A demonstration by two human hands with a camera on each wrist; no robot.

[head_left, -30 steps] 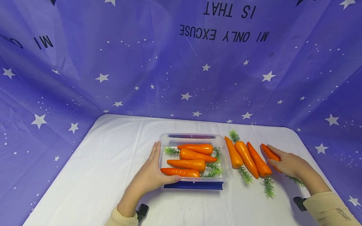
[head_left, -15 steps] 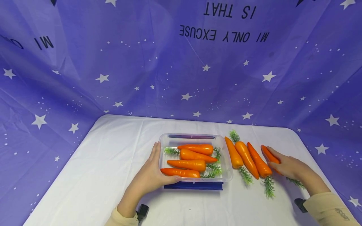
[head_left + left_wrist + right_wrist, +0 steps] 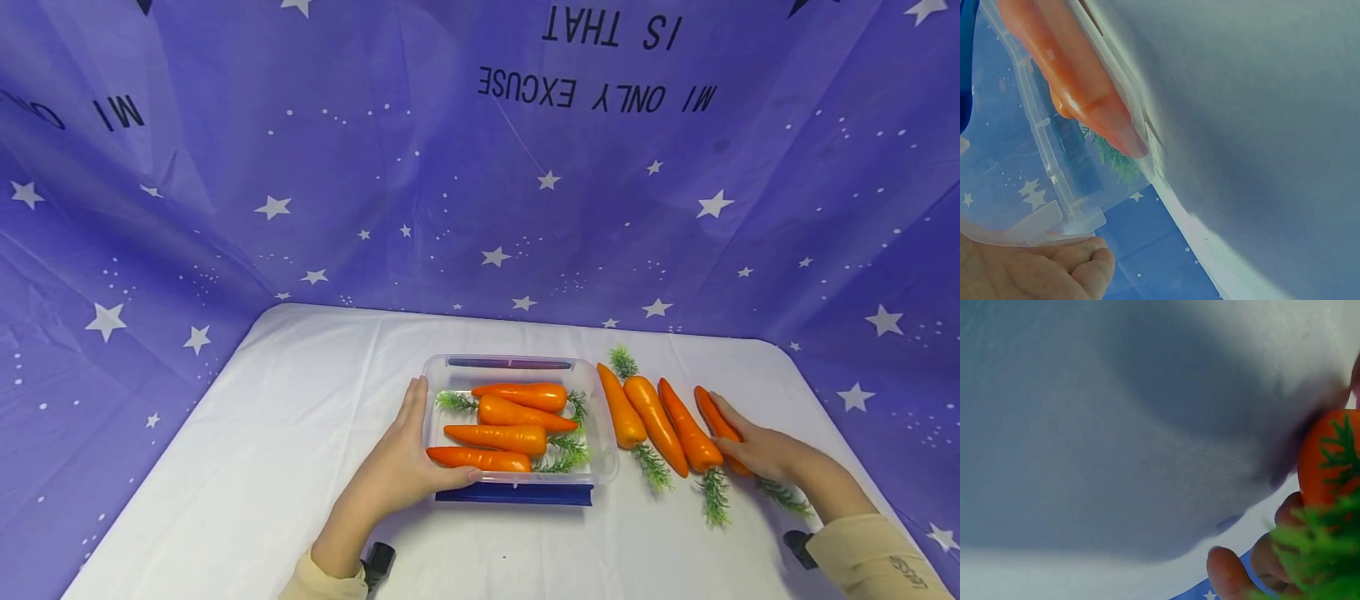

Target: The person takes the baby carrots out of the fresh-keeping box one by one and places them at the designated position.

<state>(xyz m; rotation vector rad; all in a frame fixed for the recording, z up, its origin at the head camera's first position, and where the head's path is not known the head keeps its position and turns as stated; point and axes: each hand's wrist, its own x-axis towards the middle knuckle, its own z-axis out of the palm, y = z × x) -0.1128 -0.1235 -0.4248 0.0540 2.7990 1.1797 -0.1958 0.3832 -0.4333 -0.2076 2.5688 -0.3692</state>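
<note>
In the head view, a clear plastic storage box (image 3: 604, 400) holds several orange carrots (image 3: 517, 393) with feathery green tops, laid crosswise. My left hand (image 3: 408, 467) holds the box's near left corner, thumb over the near rim and fingers along the left wall. In the left wrist view those fingers (image 3: 1088, 262) lie against the clear wall. At the right, my right hand (image 3: 768, 446) grips the rightmost carrot (image 3: 707, 407) between thumb and fingers. Its rounded end and green top (image 3: 1329, 540) show close up in the right wrist view. The palm hides part of it.
Three more carrots (image 3: 655, 421) lie side by side between the box and my right hand. A blue locking flap (image 3: 513, 494) hangs from the box's near side. The white-covered table (image 3: 262, 467) ends at a purple starry cloth (image 3: 420, 250) behind.
My right hand and the rightmost carrot have shifted slightly toward me, and more of the carrot's lower end and green top shows. The left hand and box stay in place.
</note>
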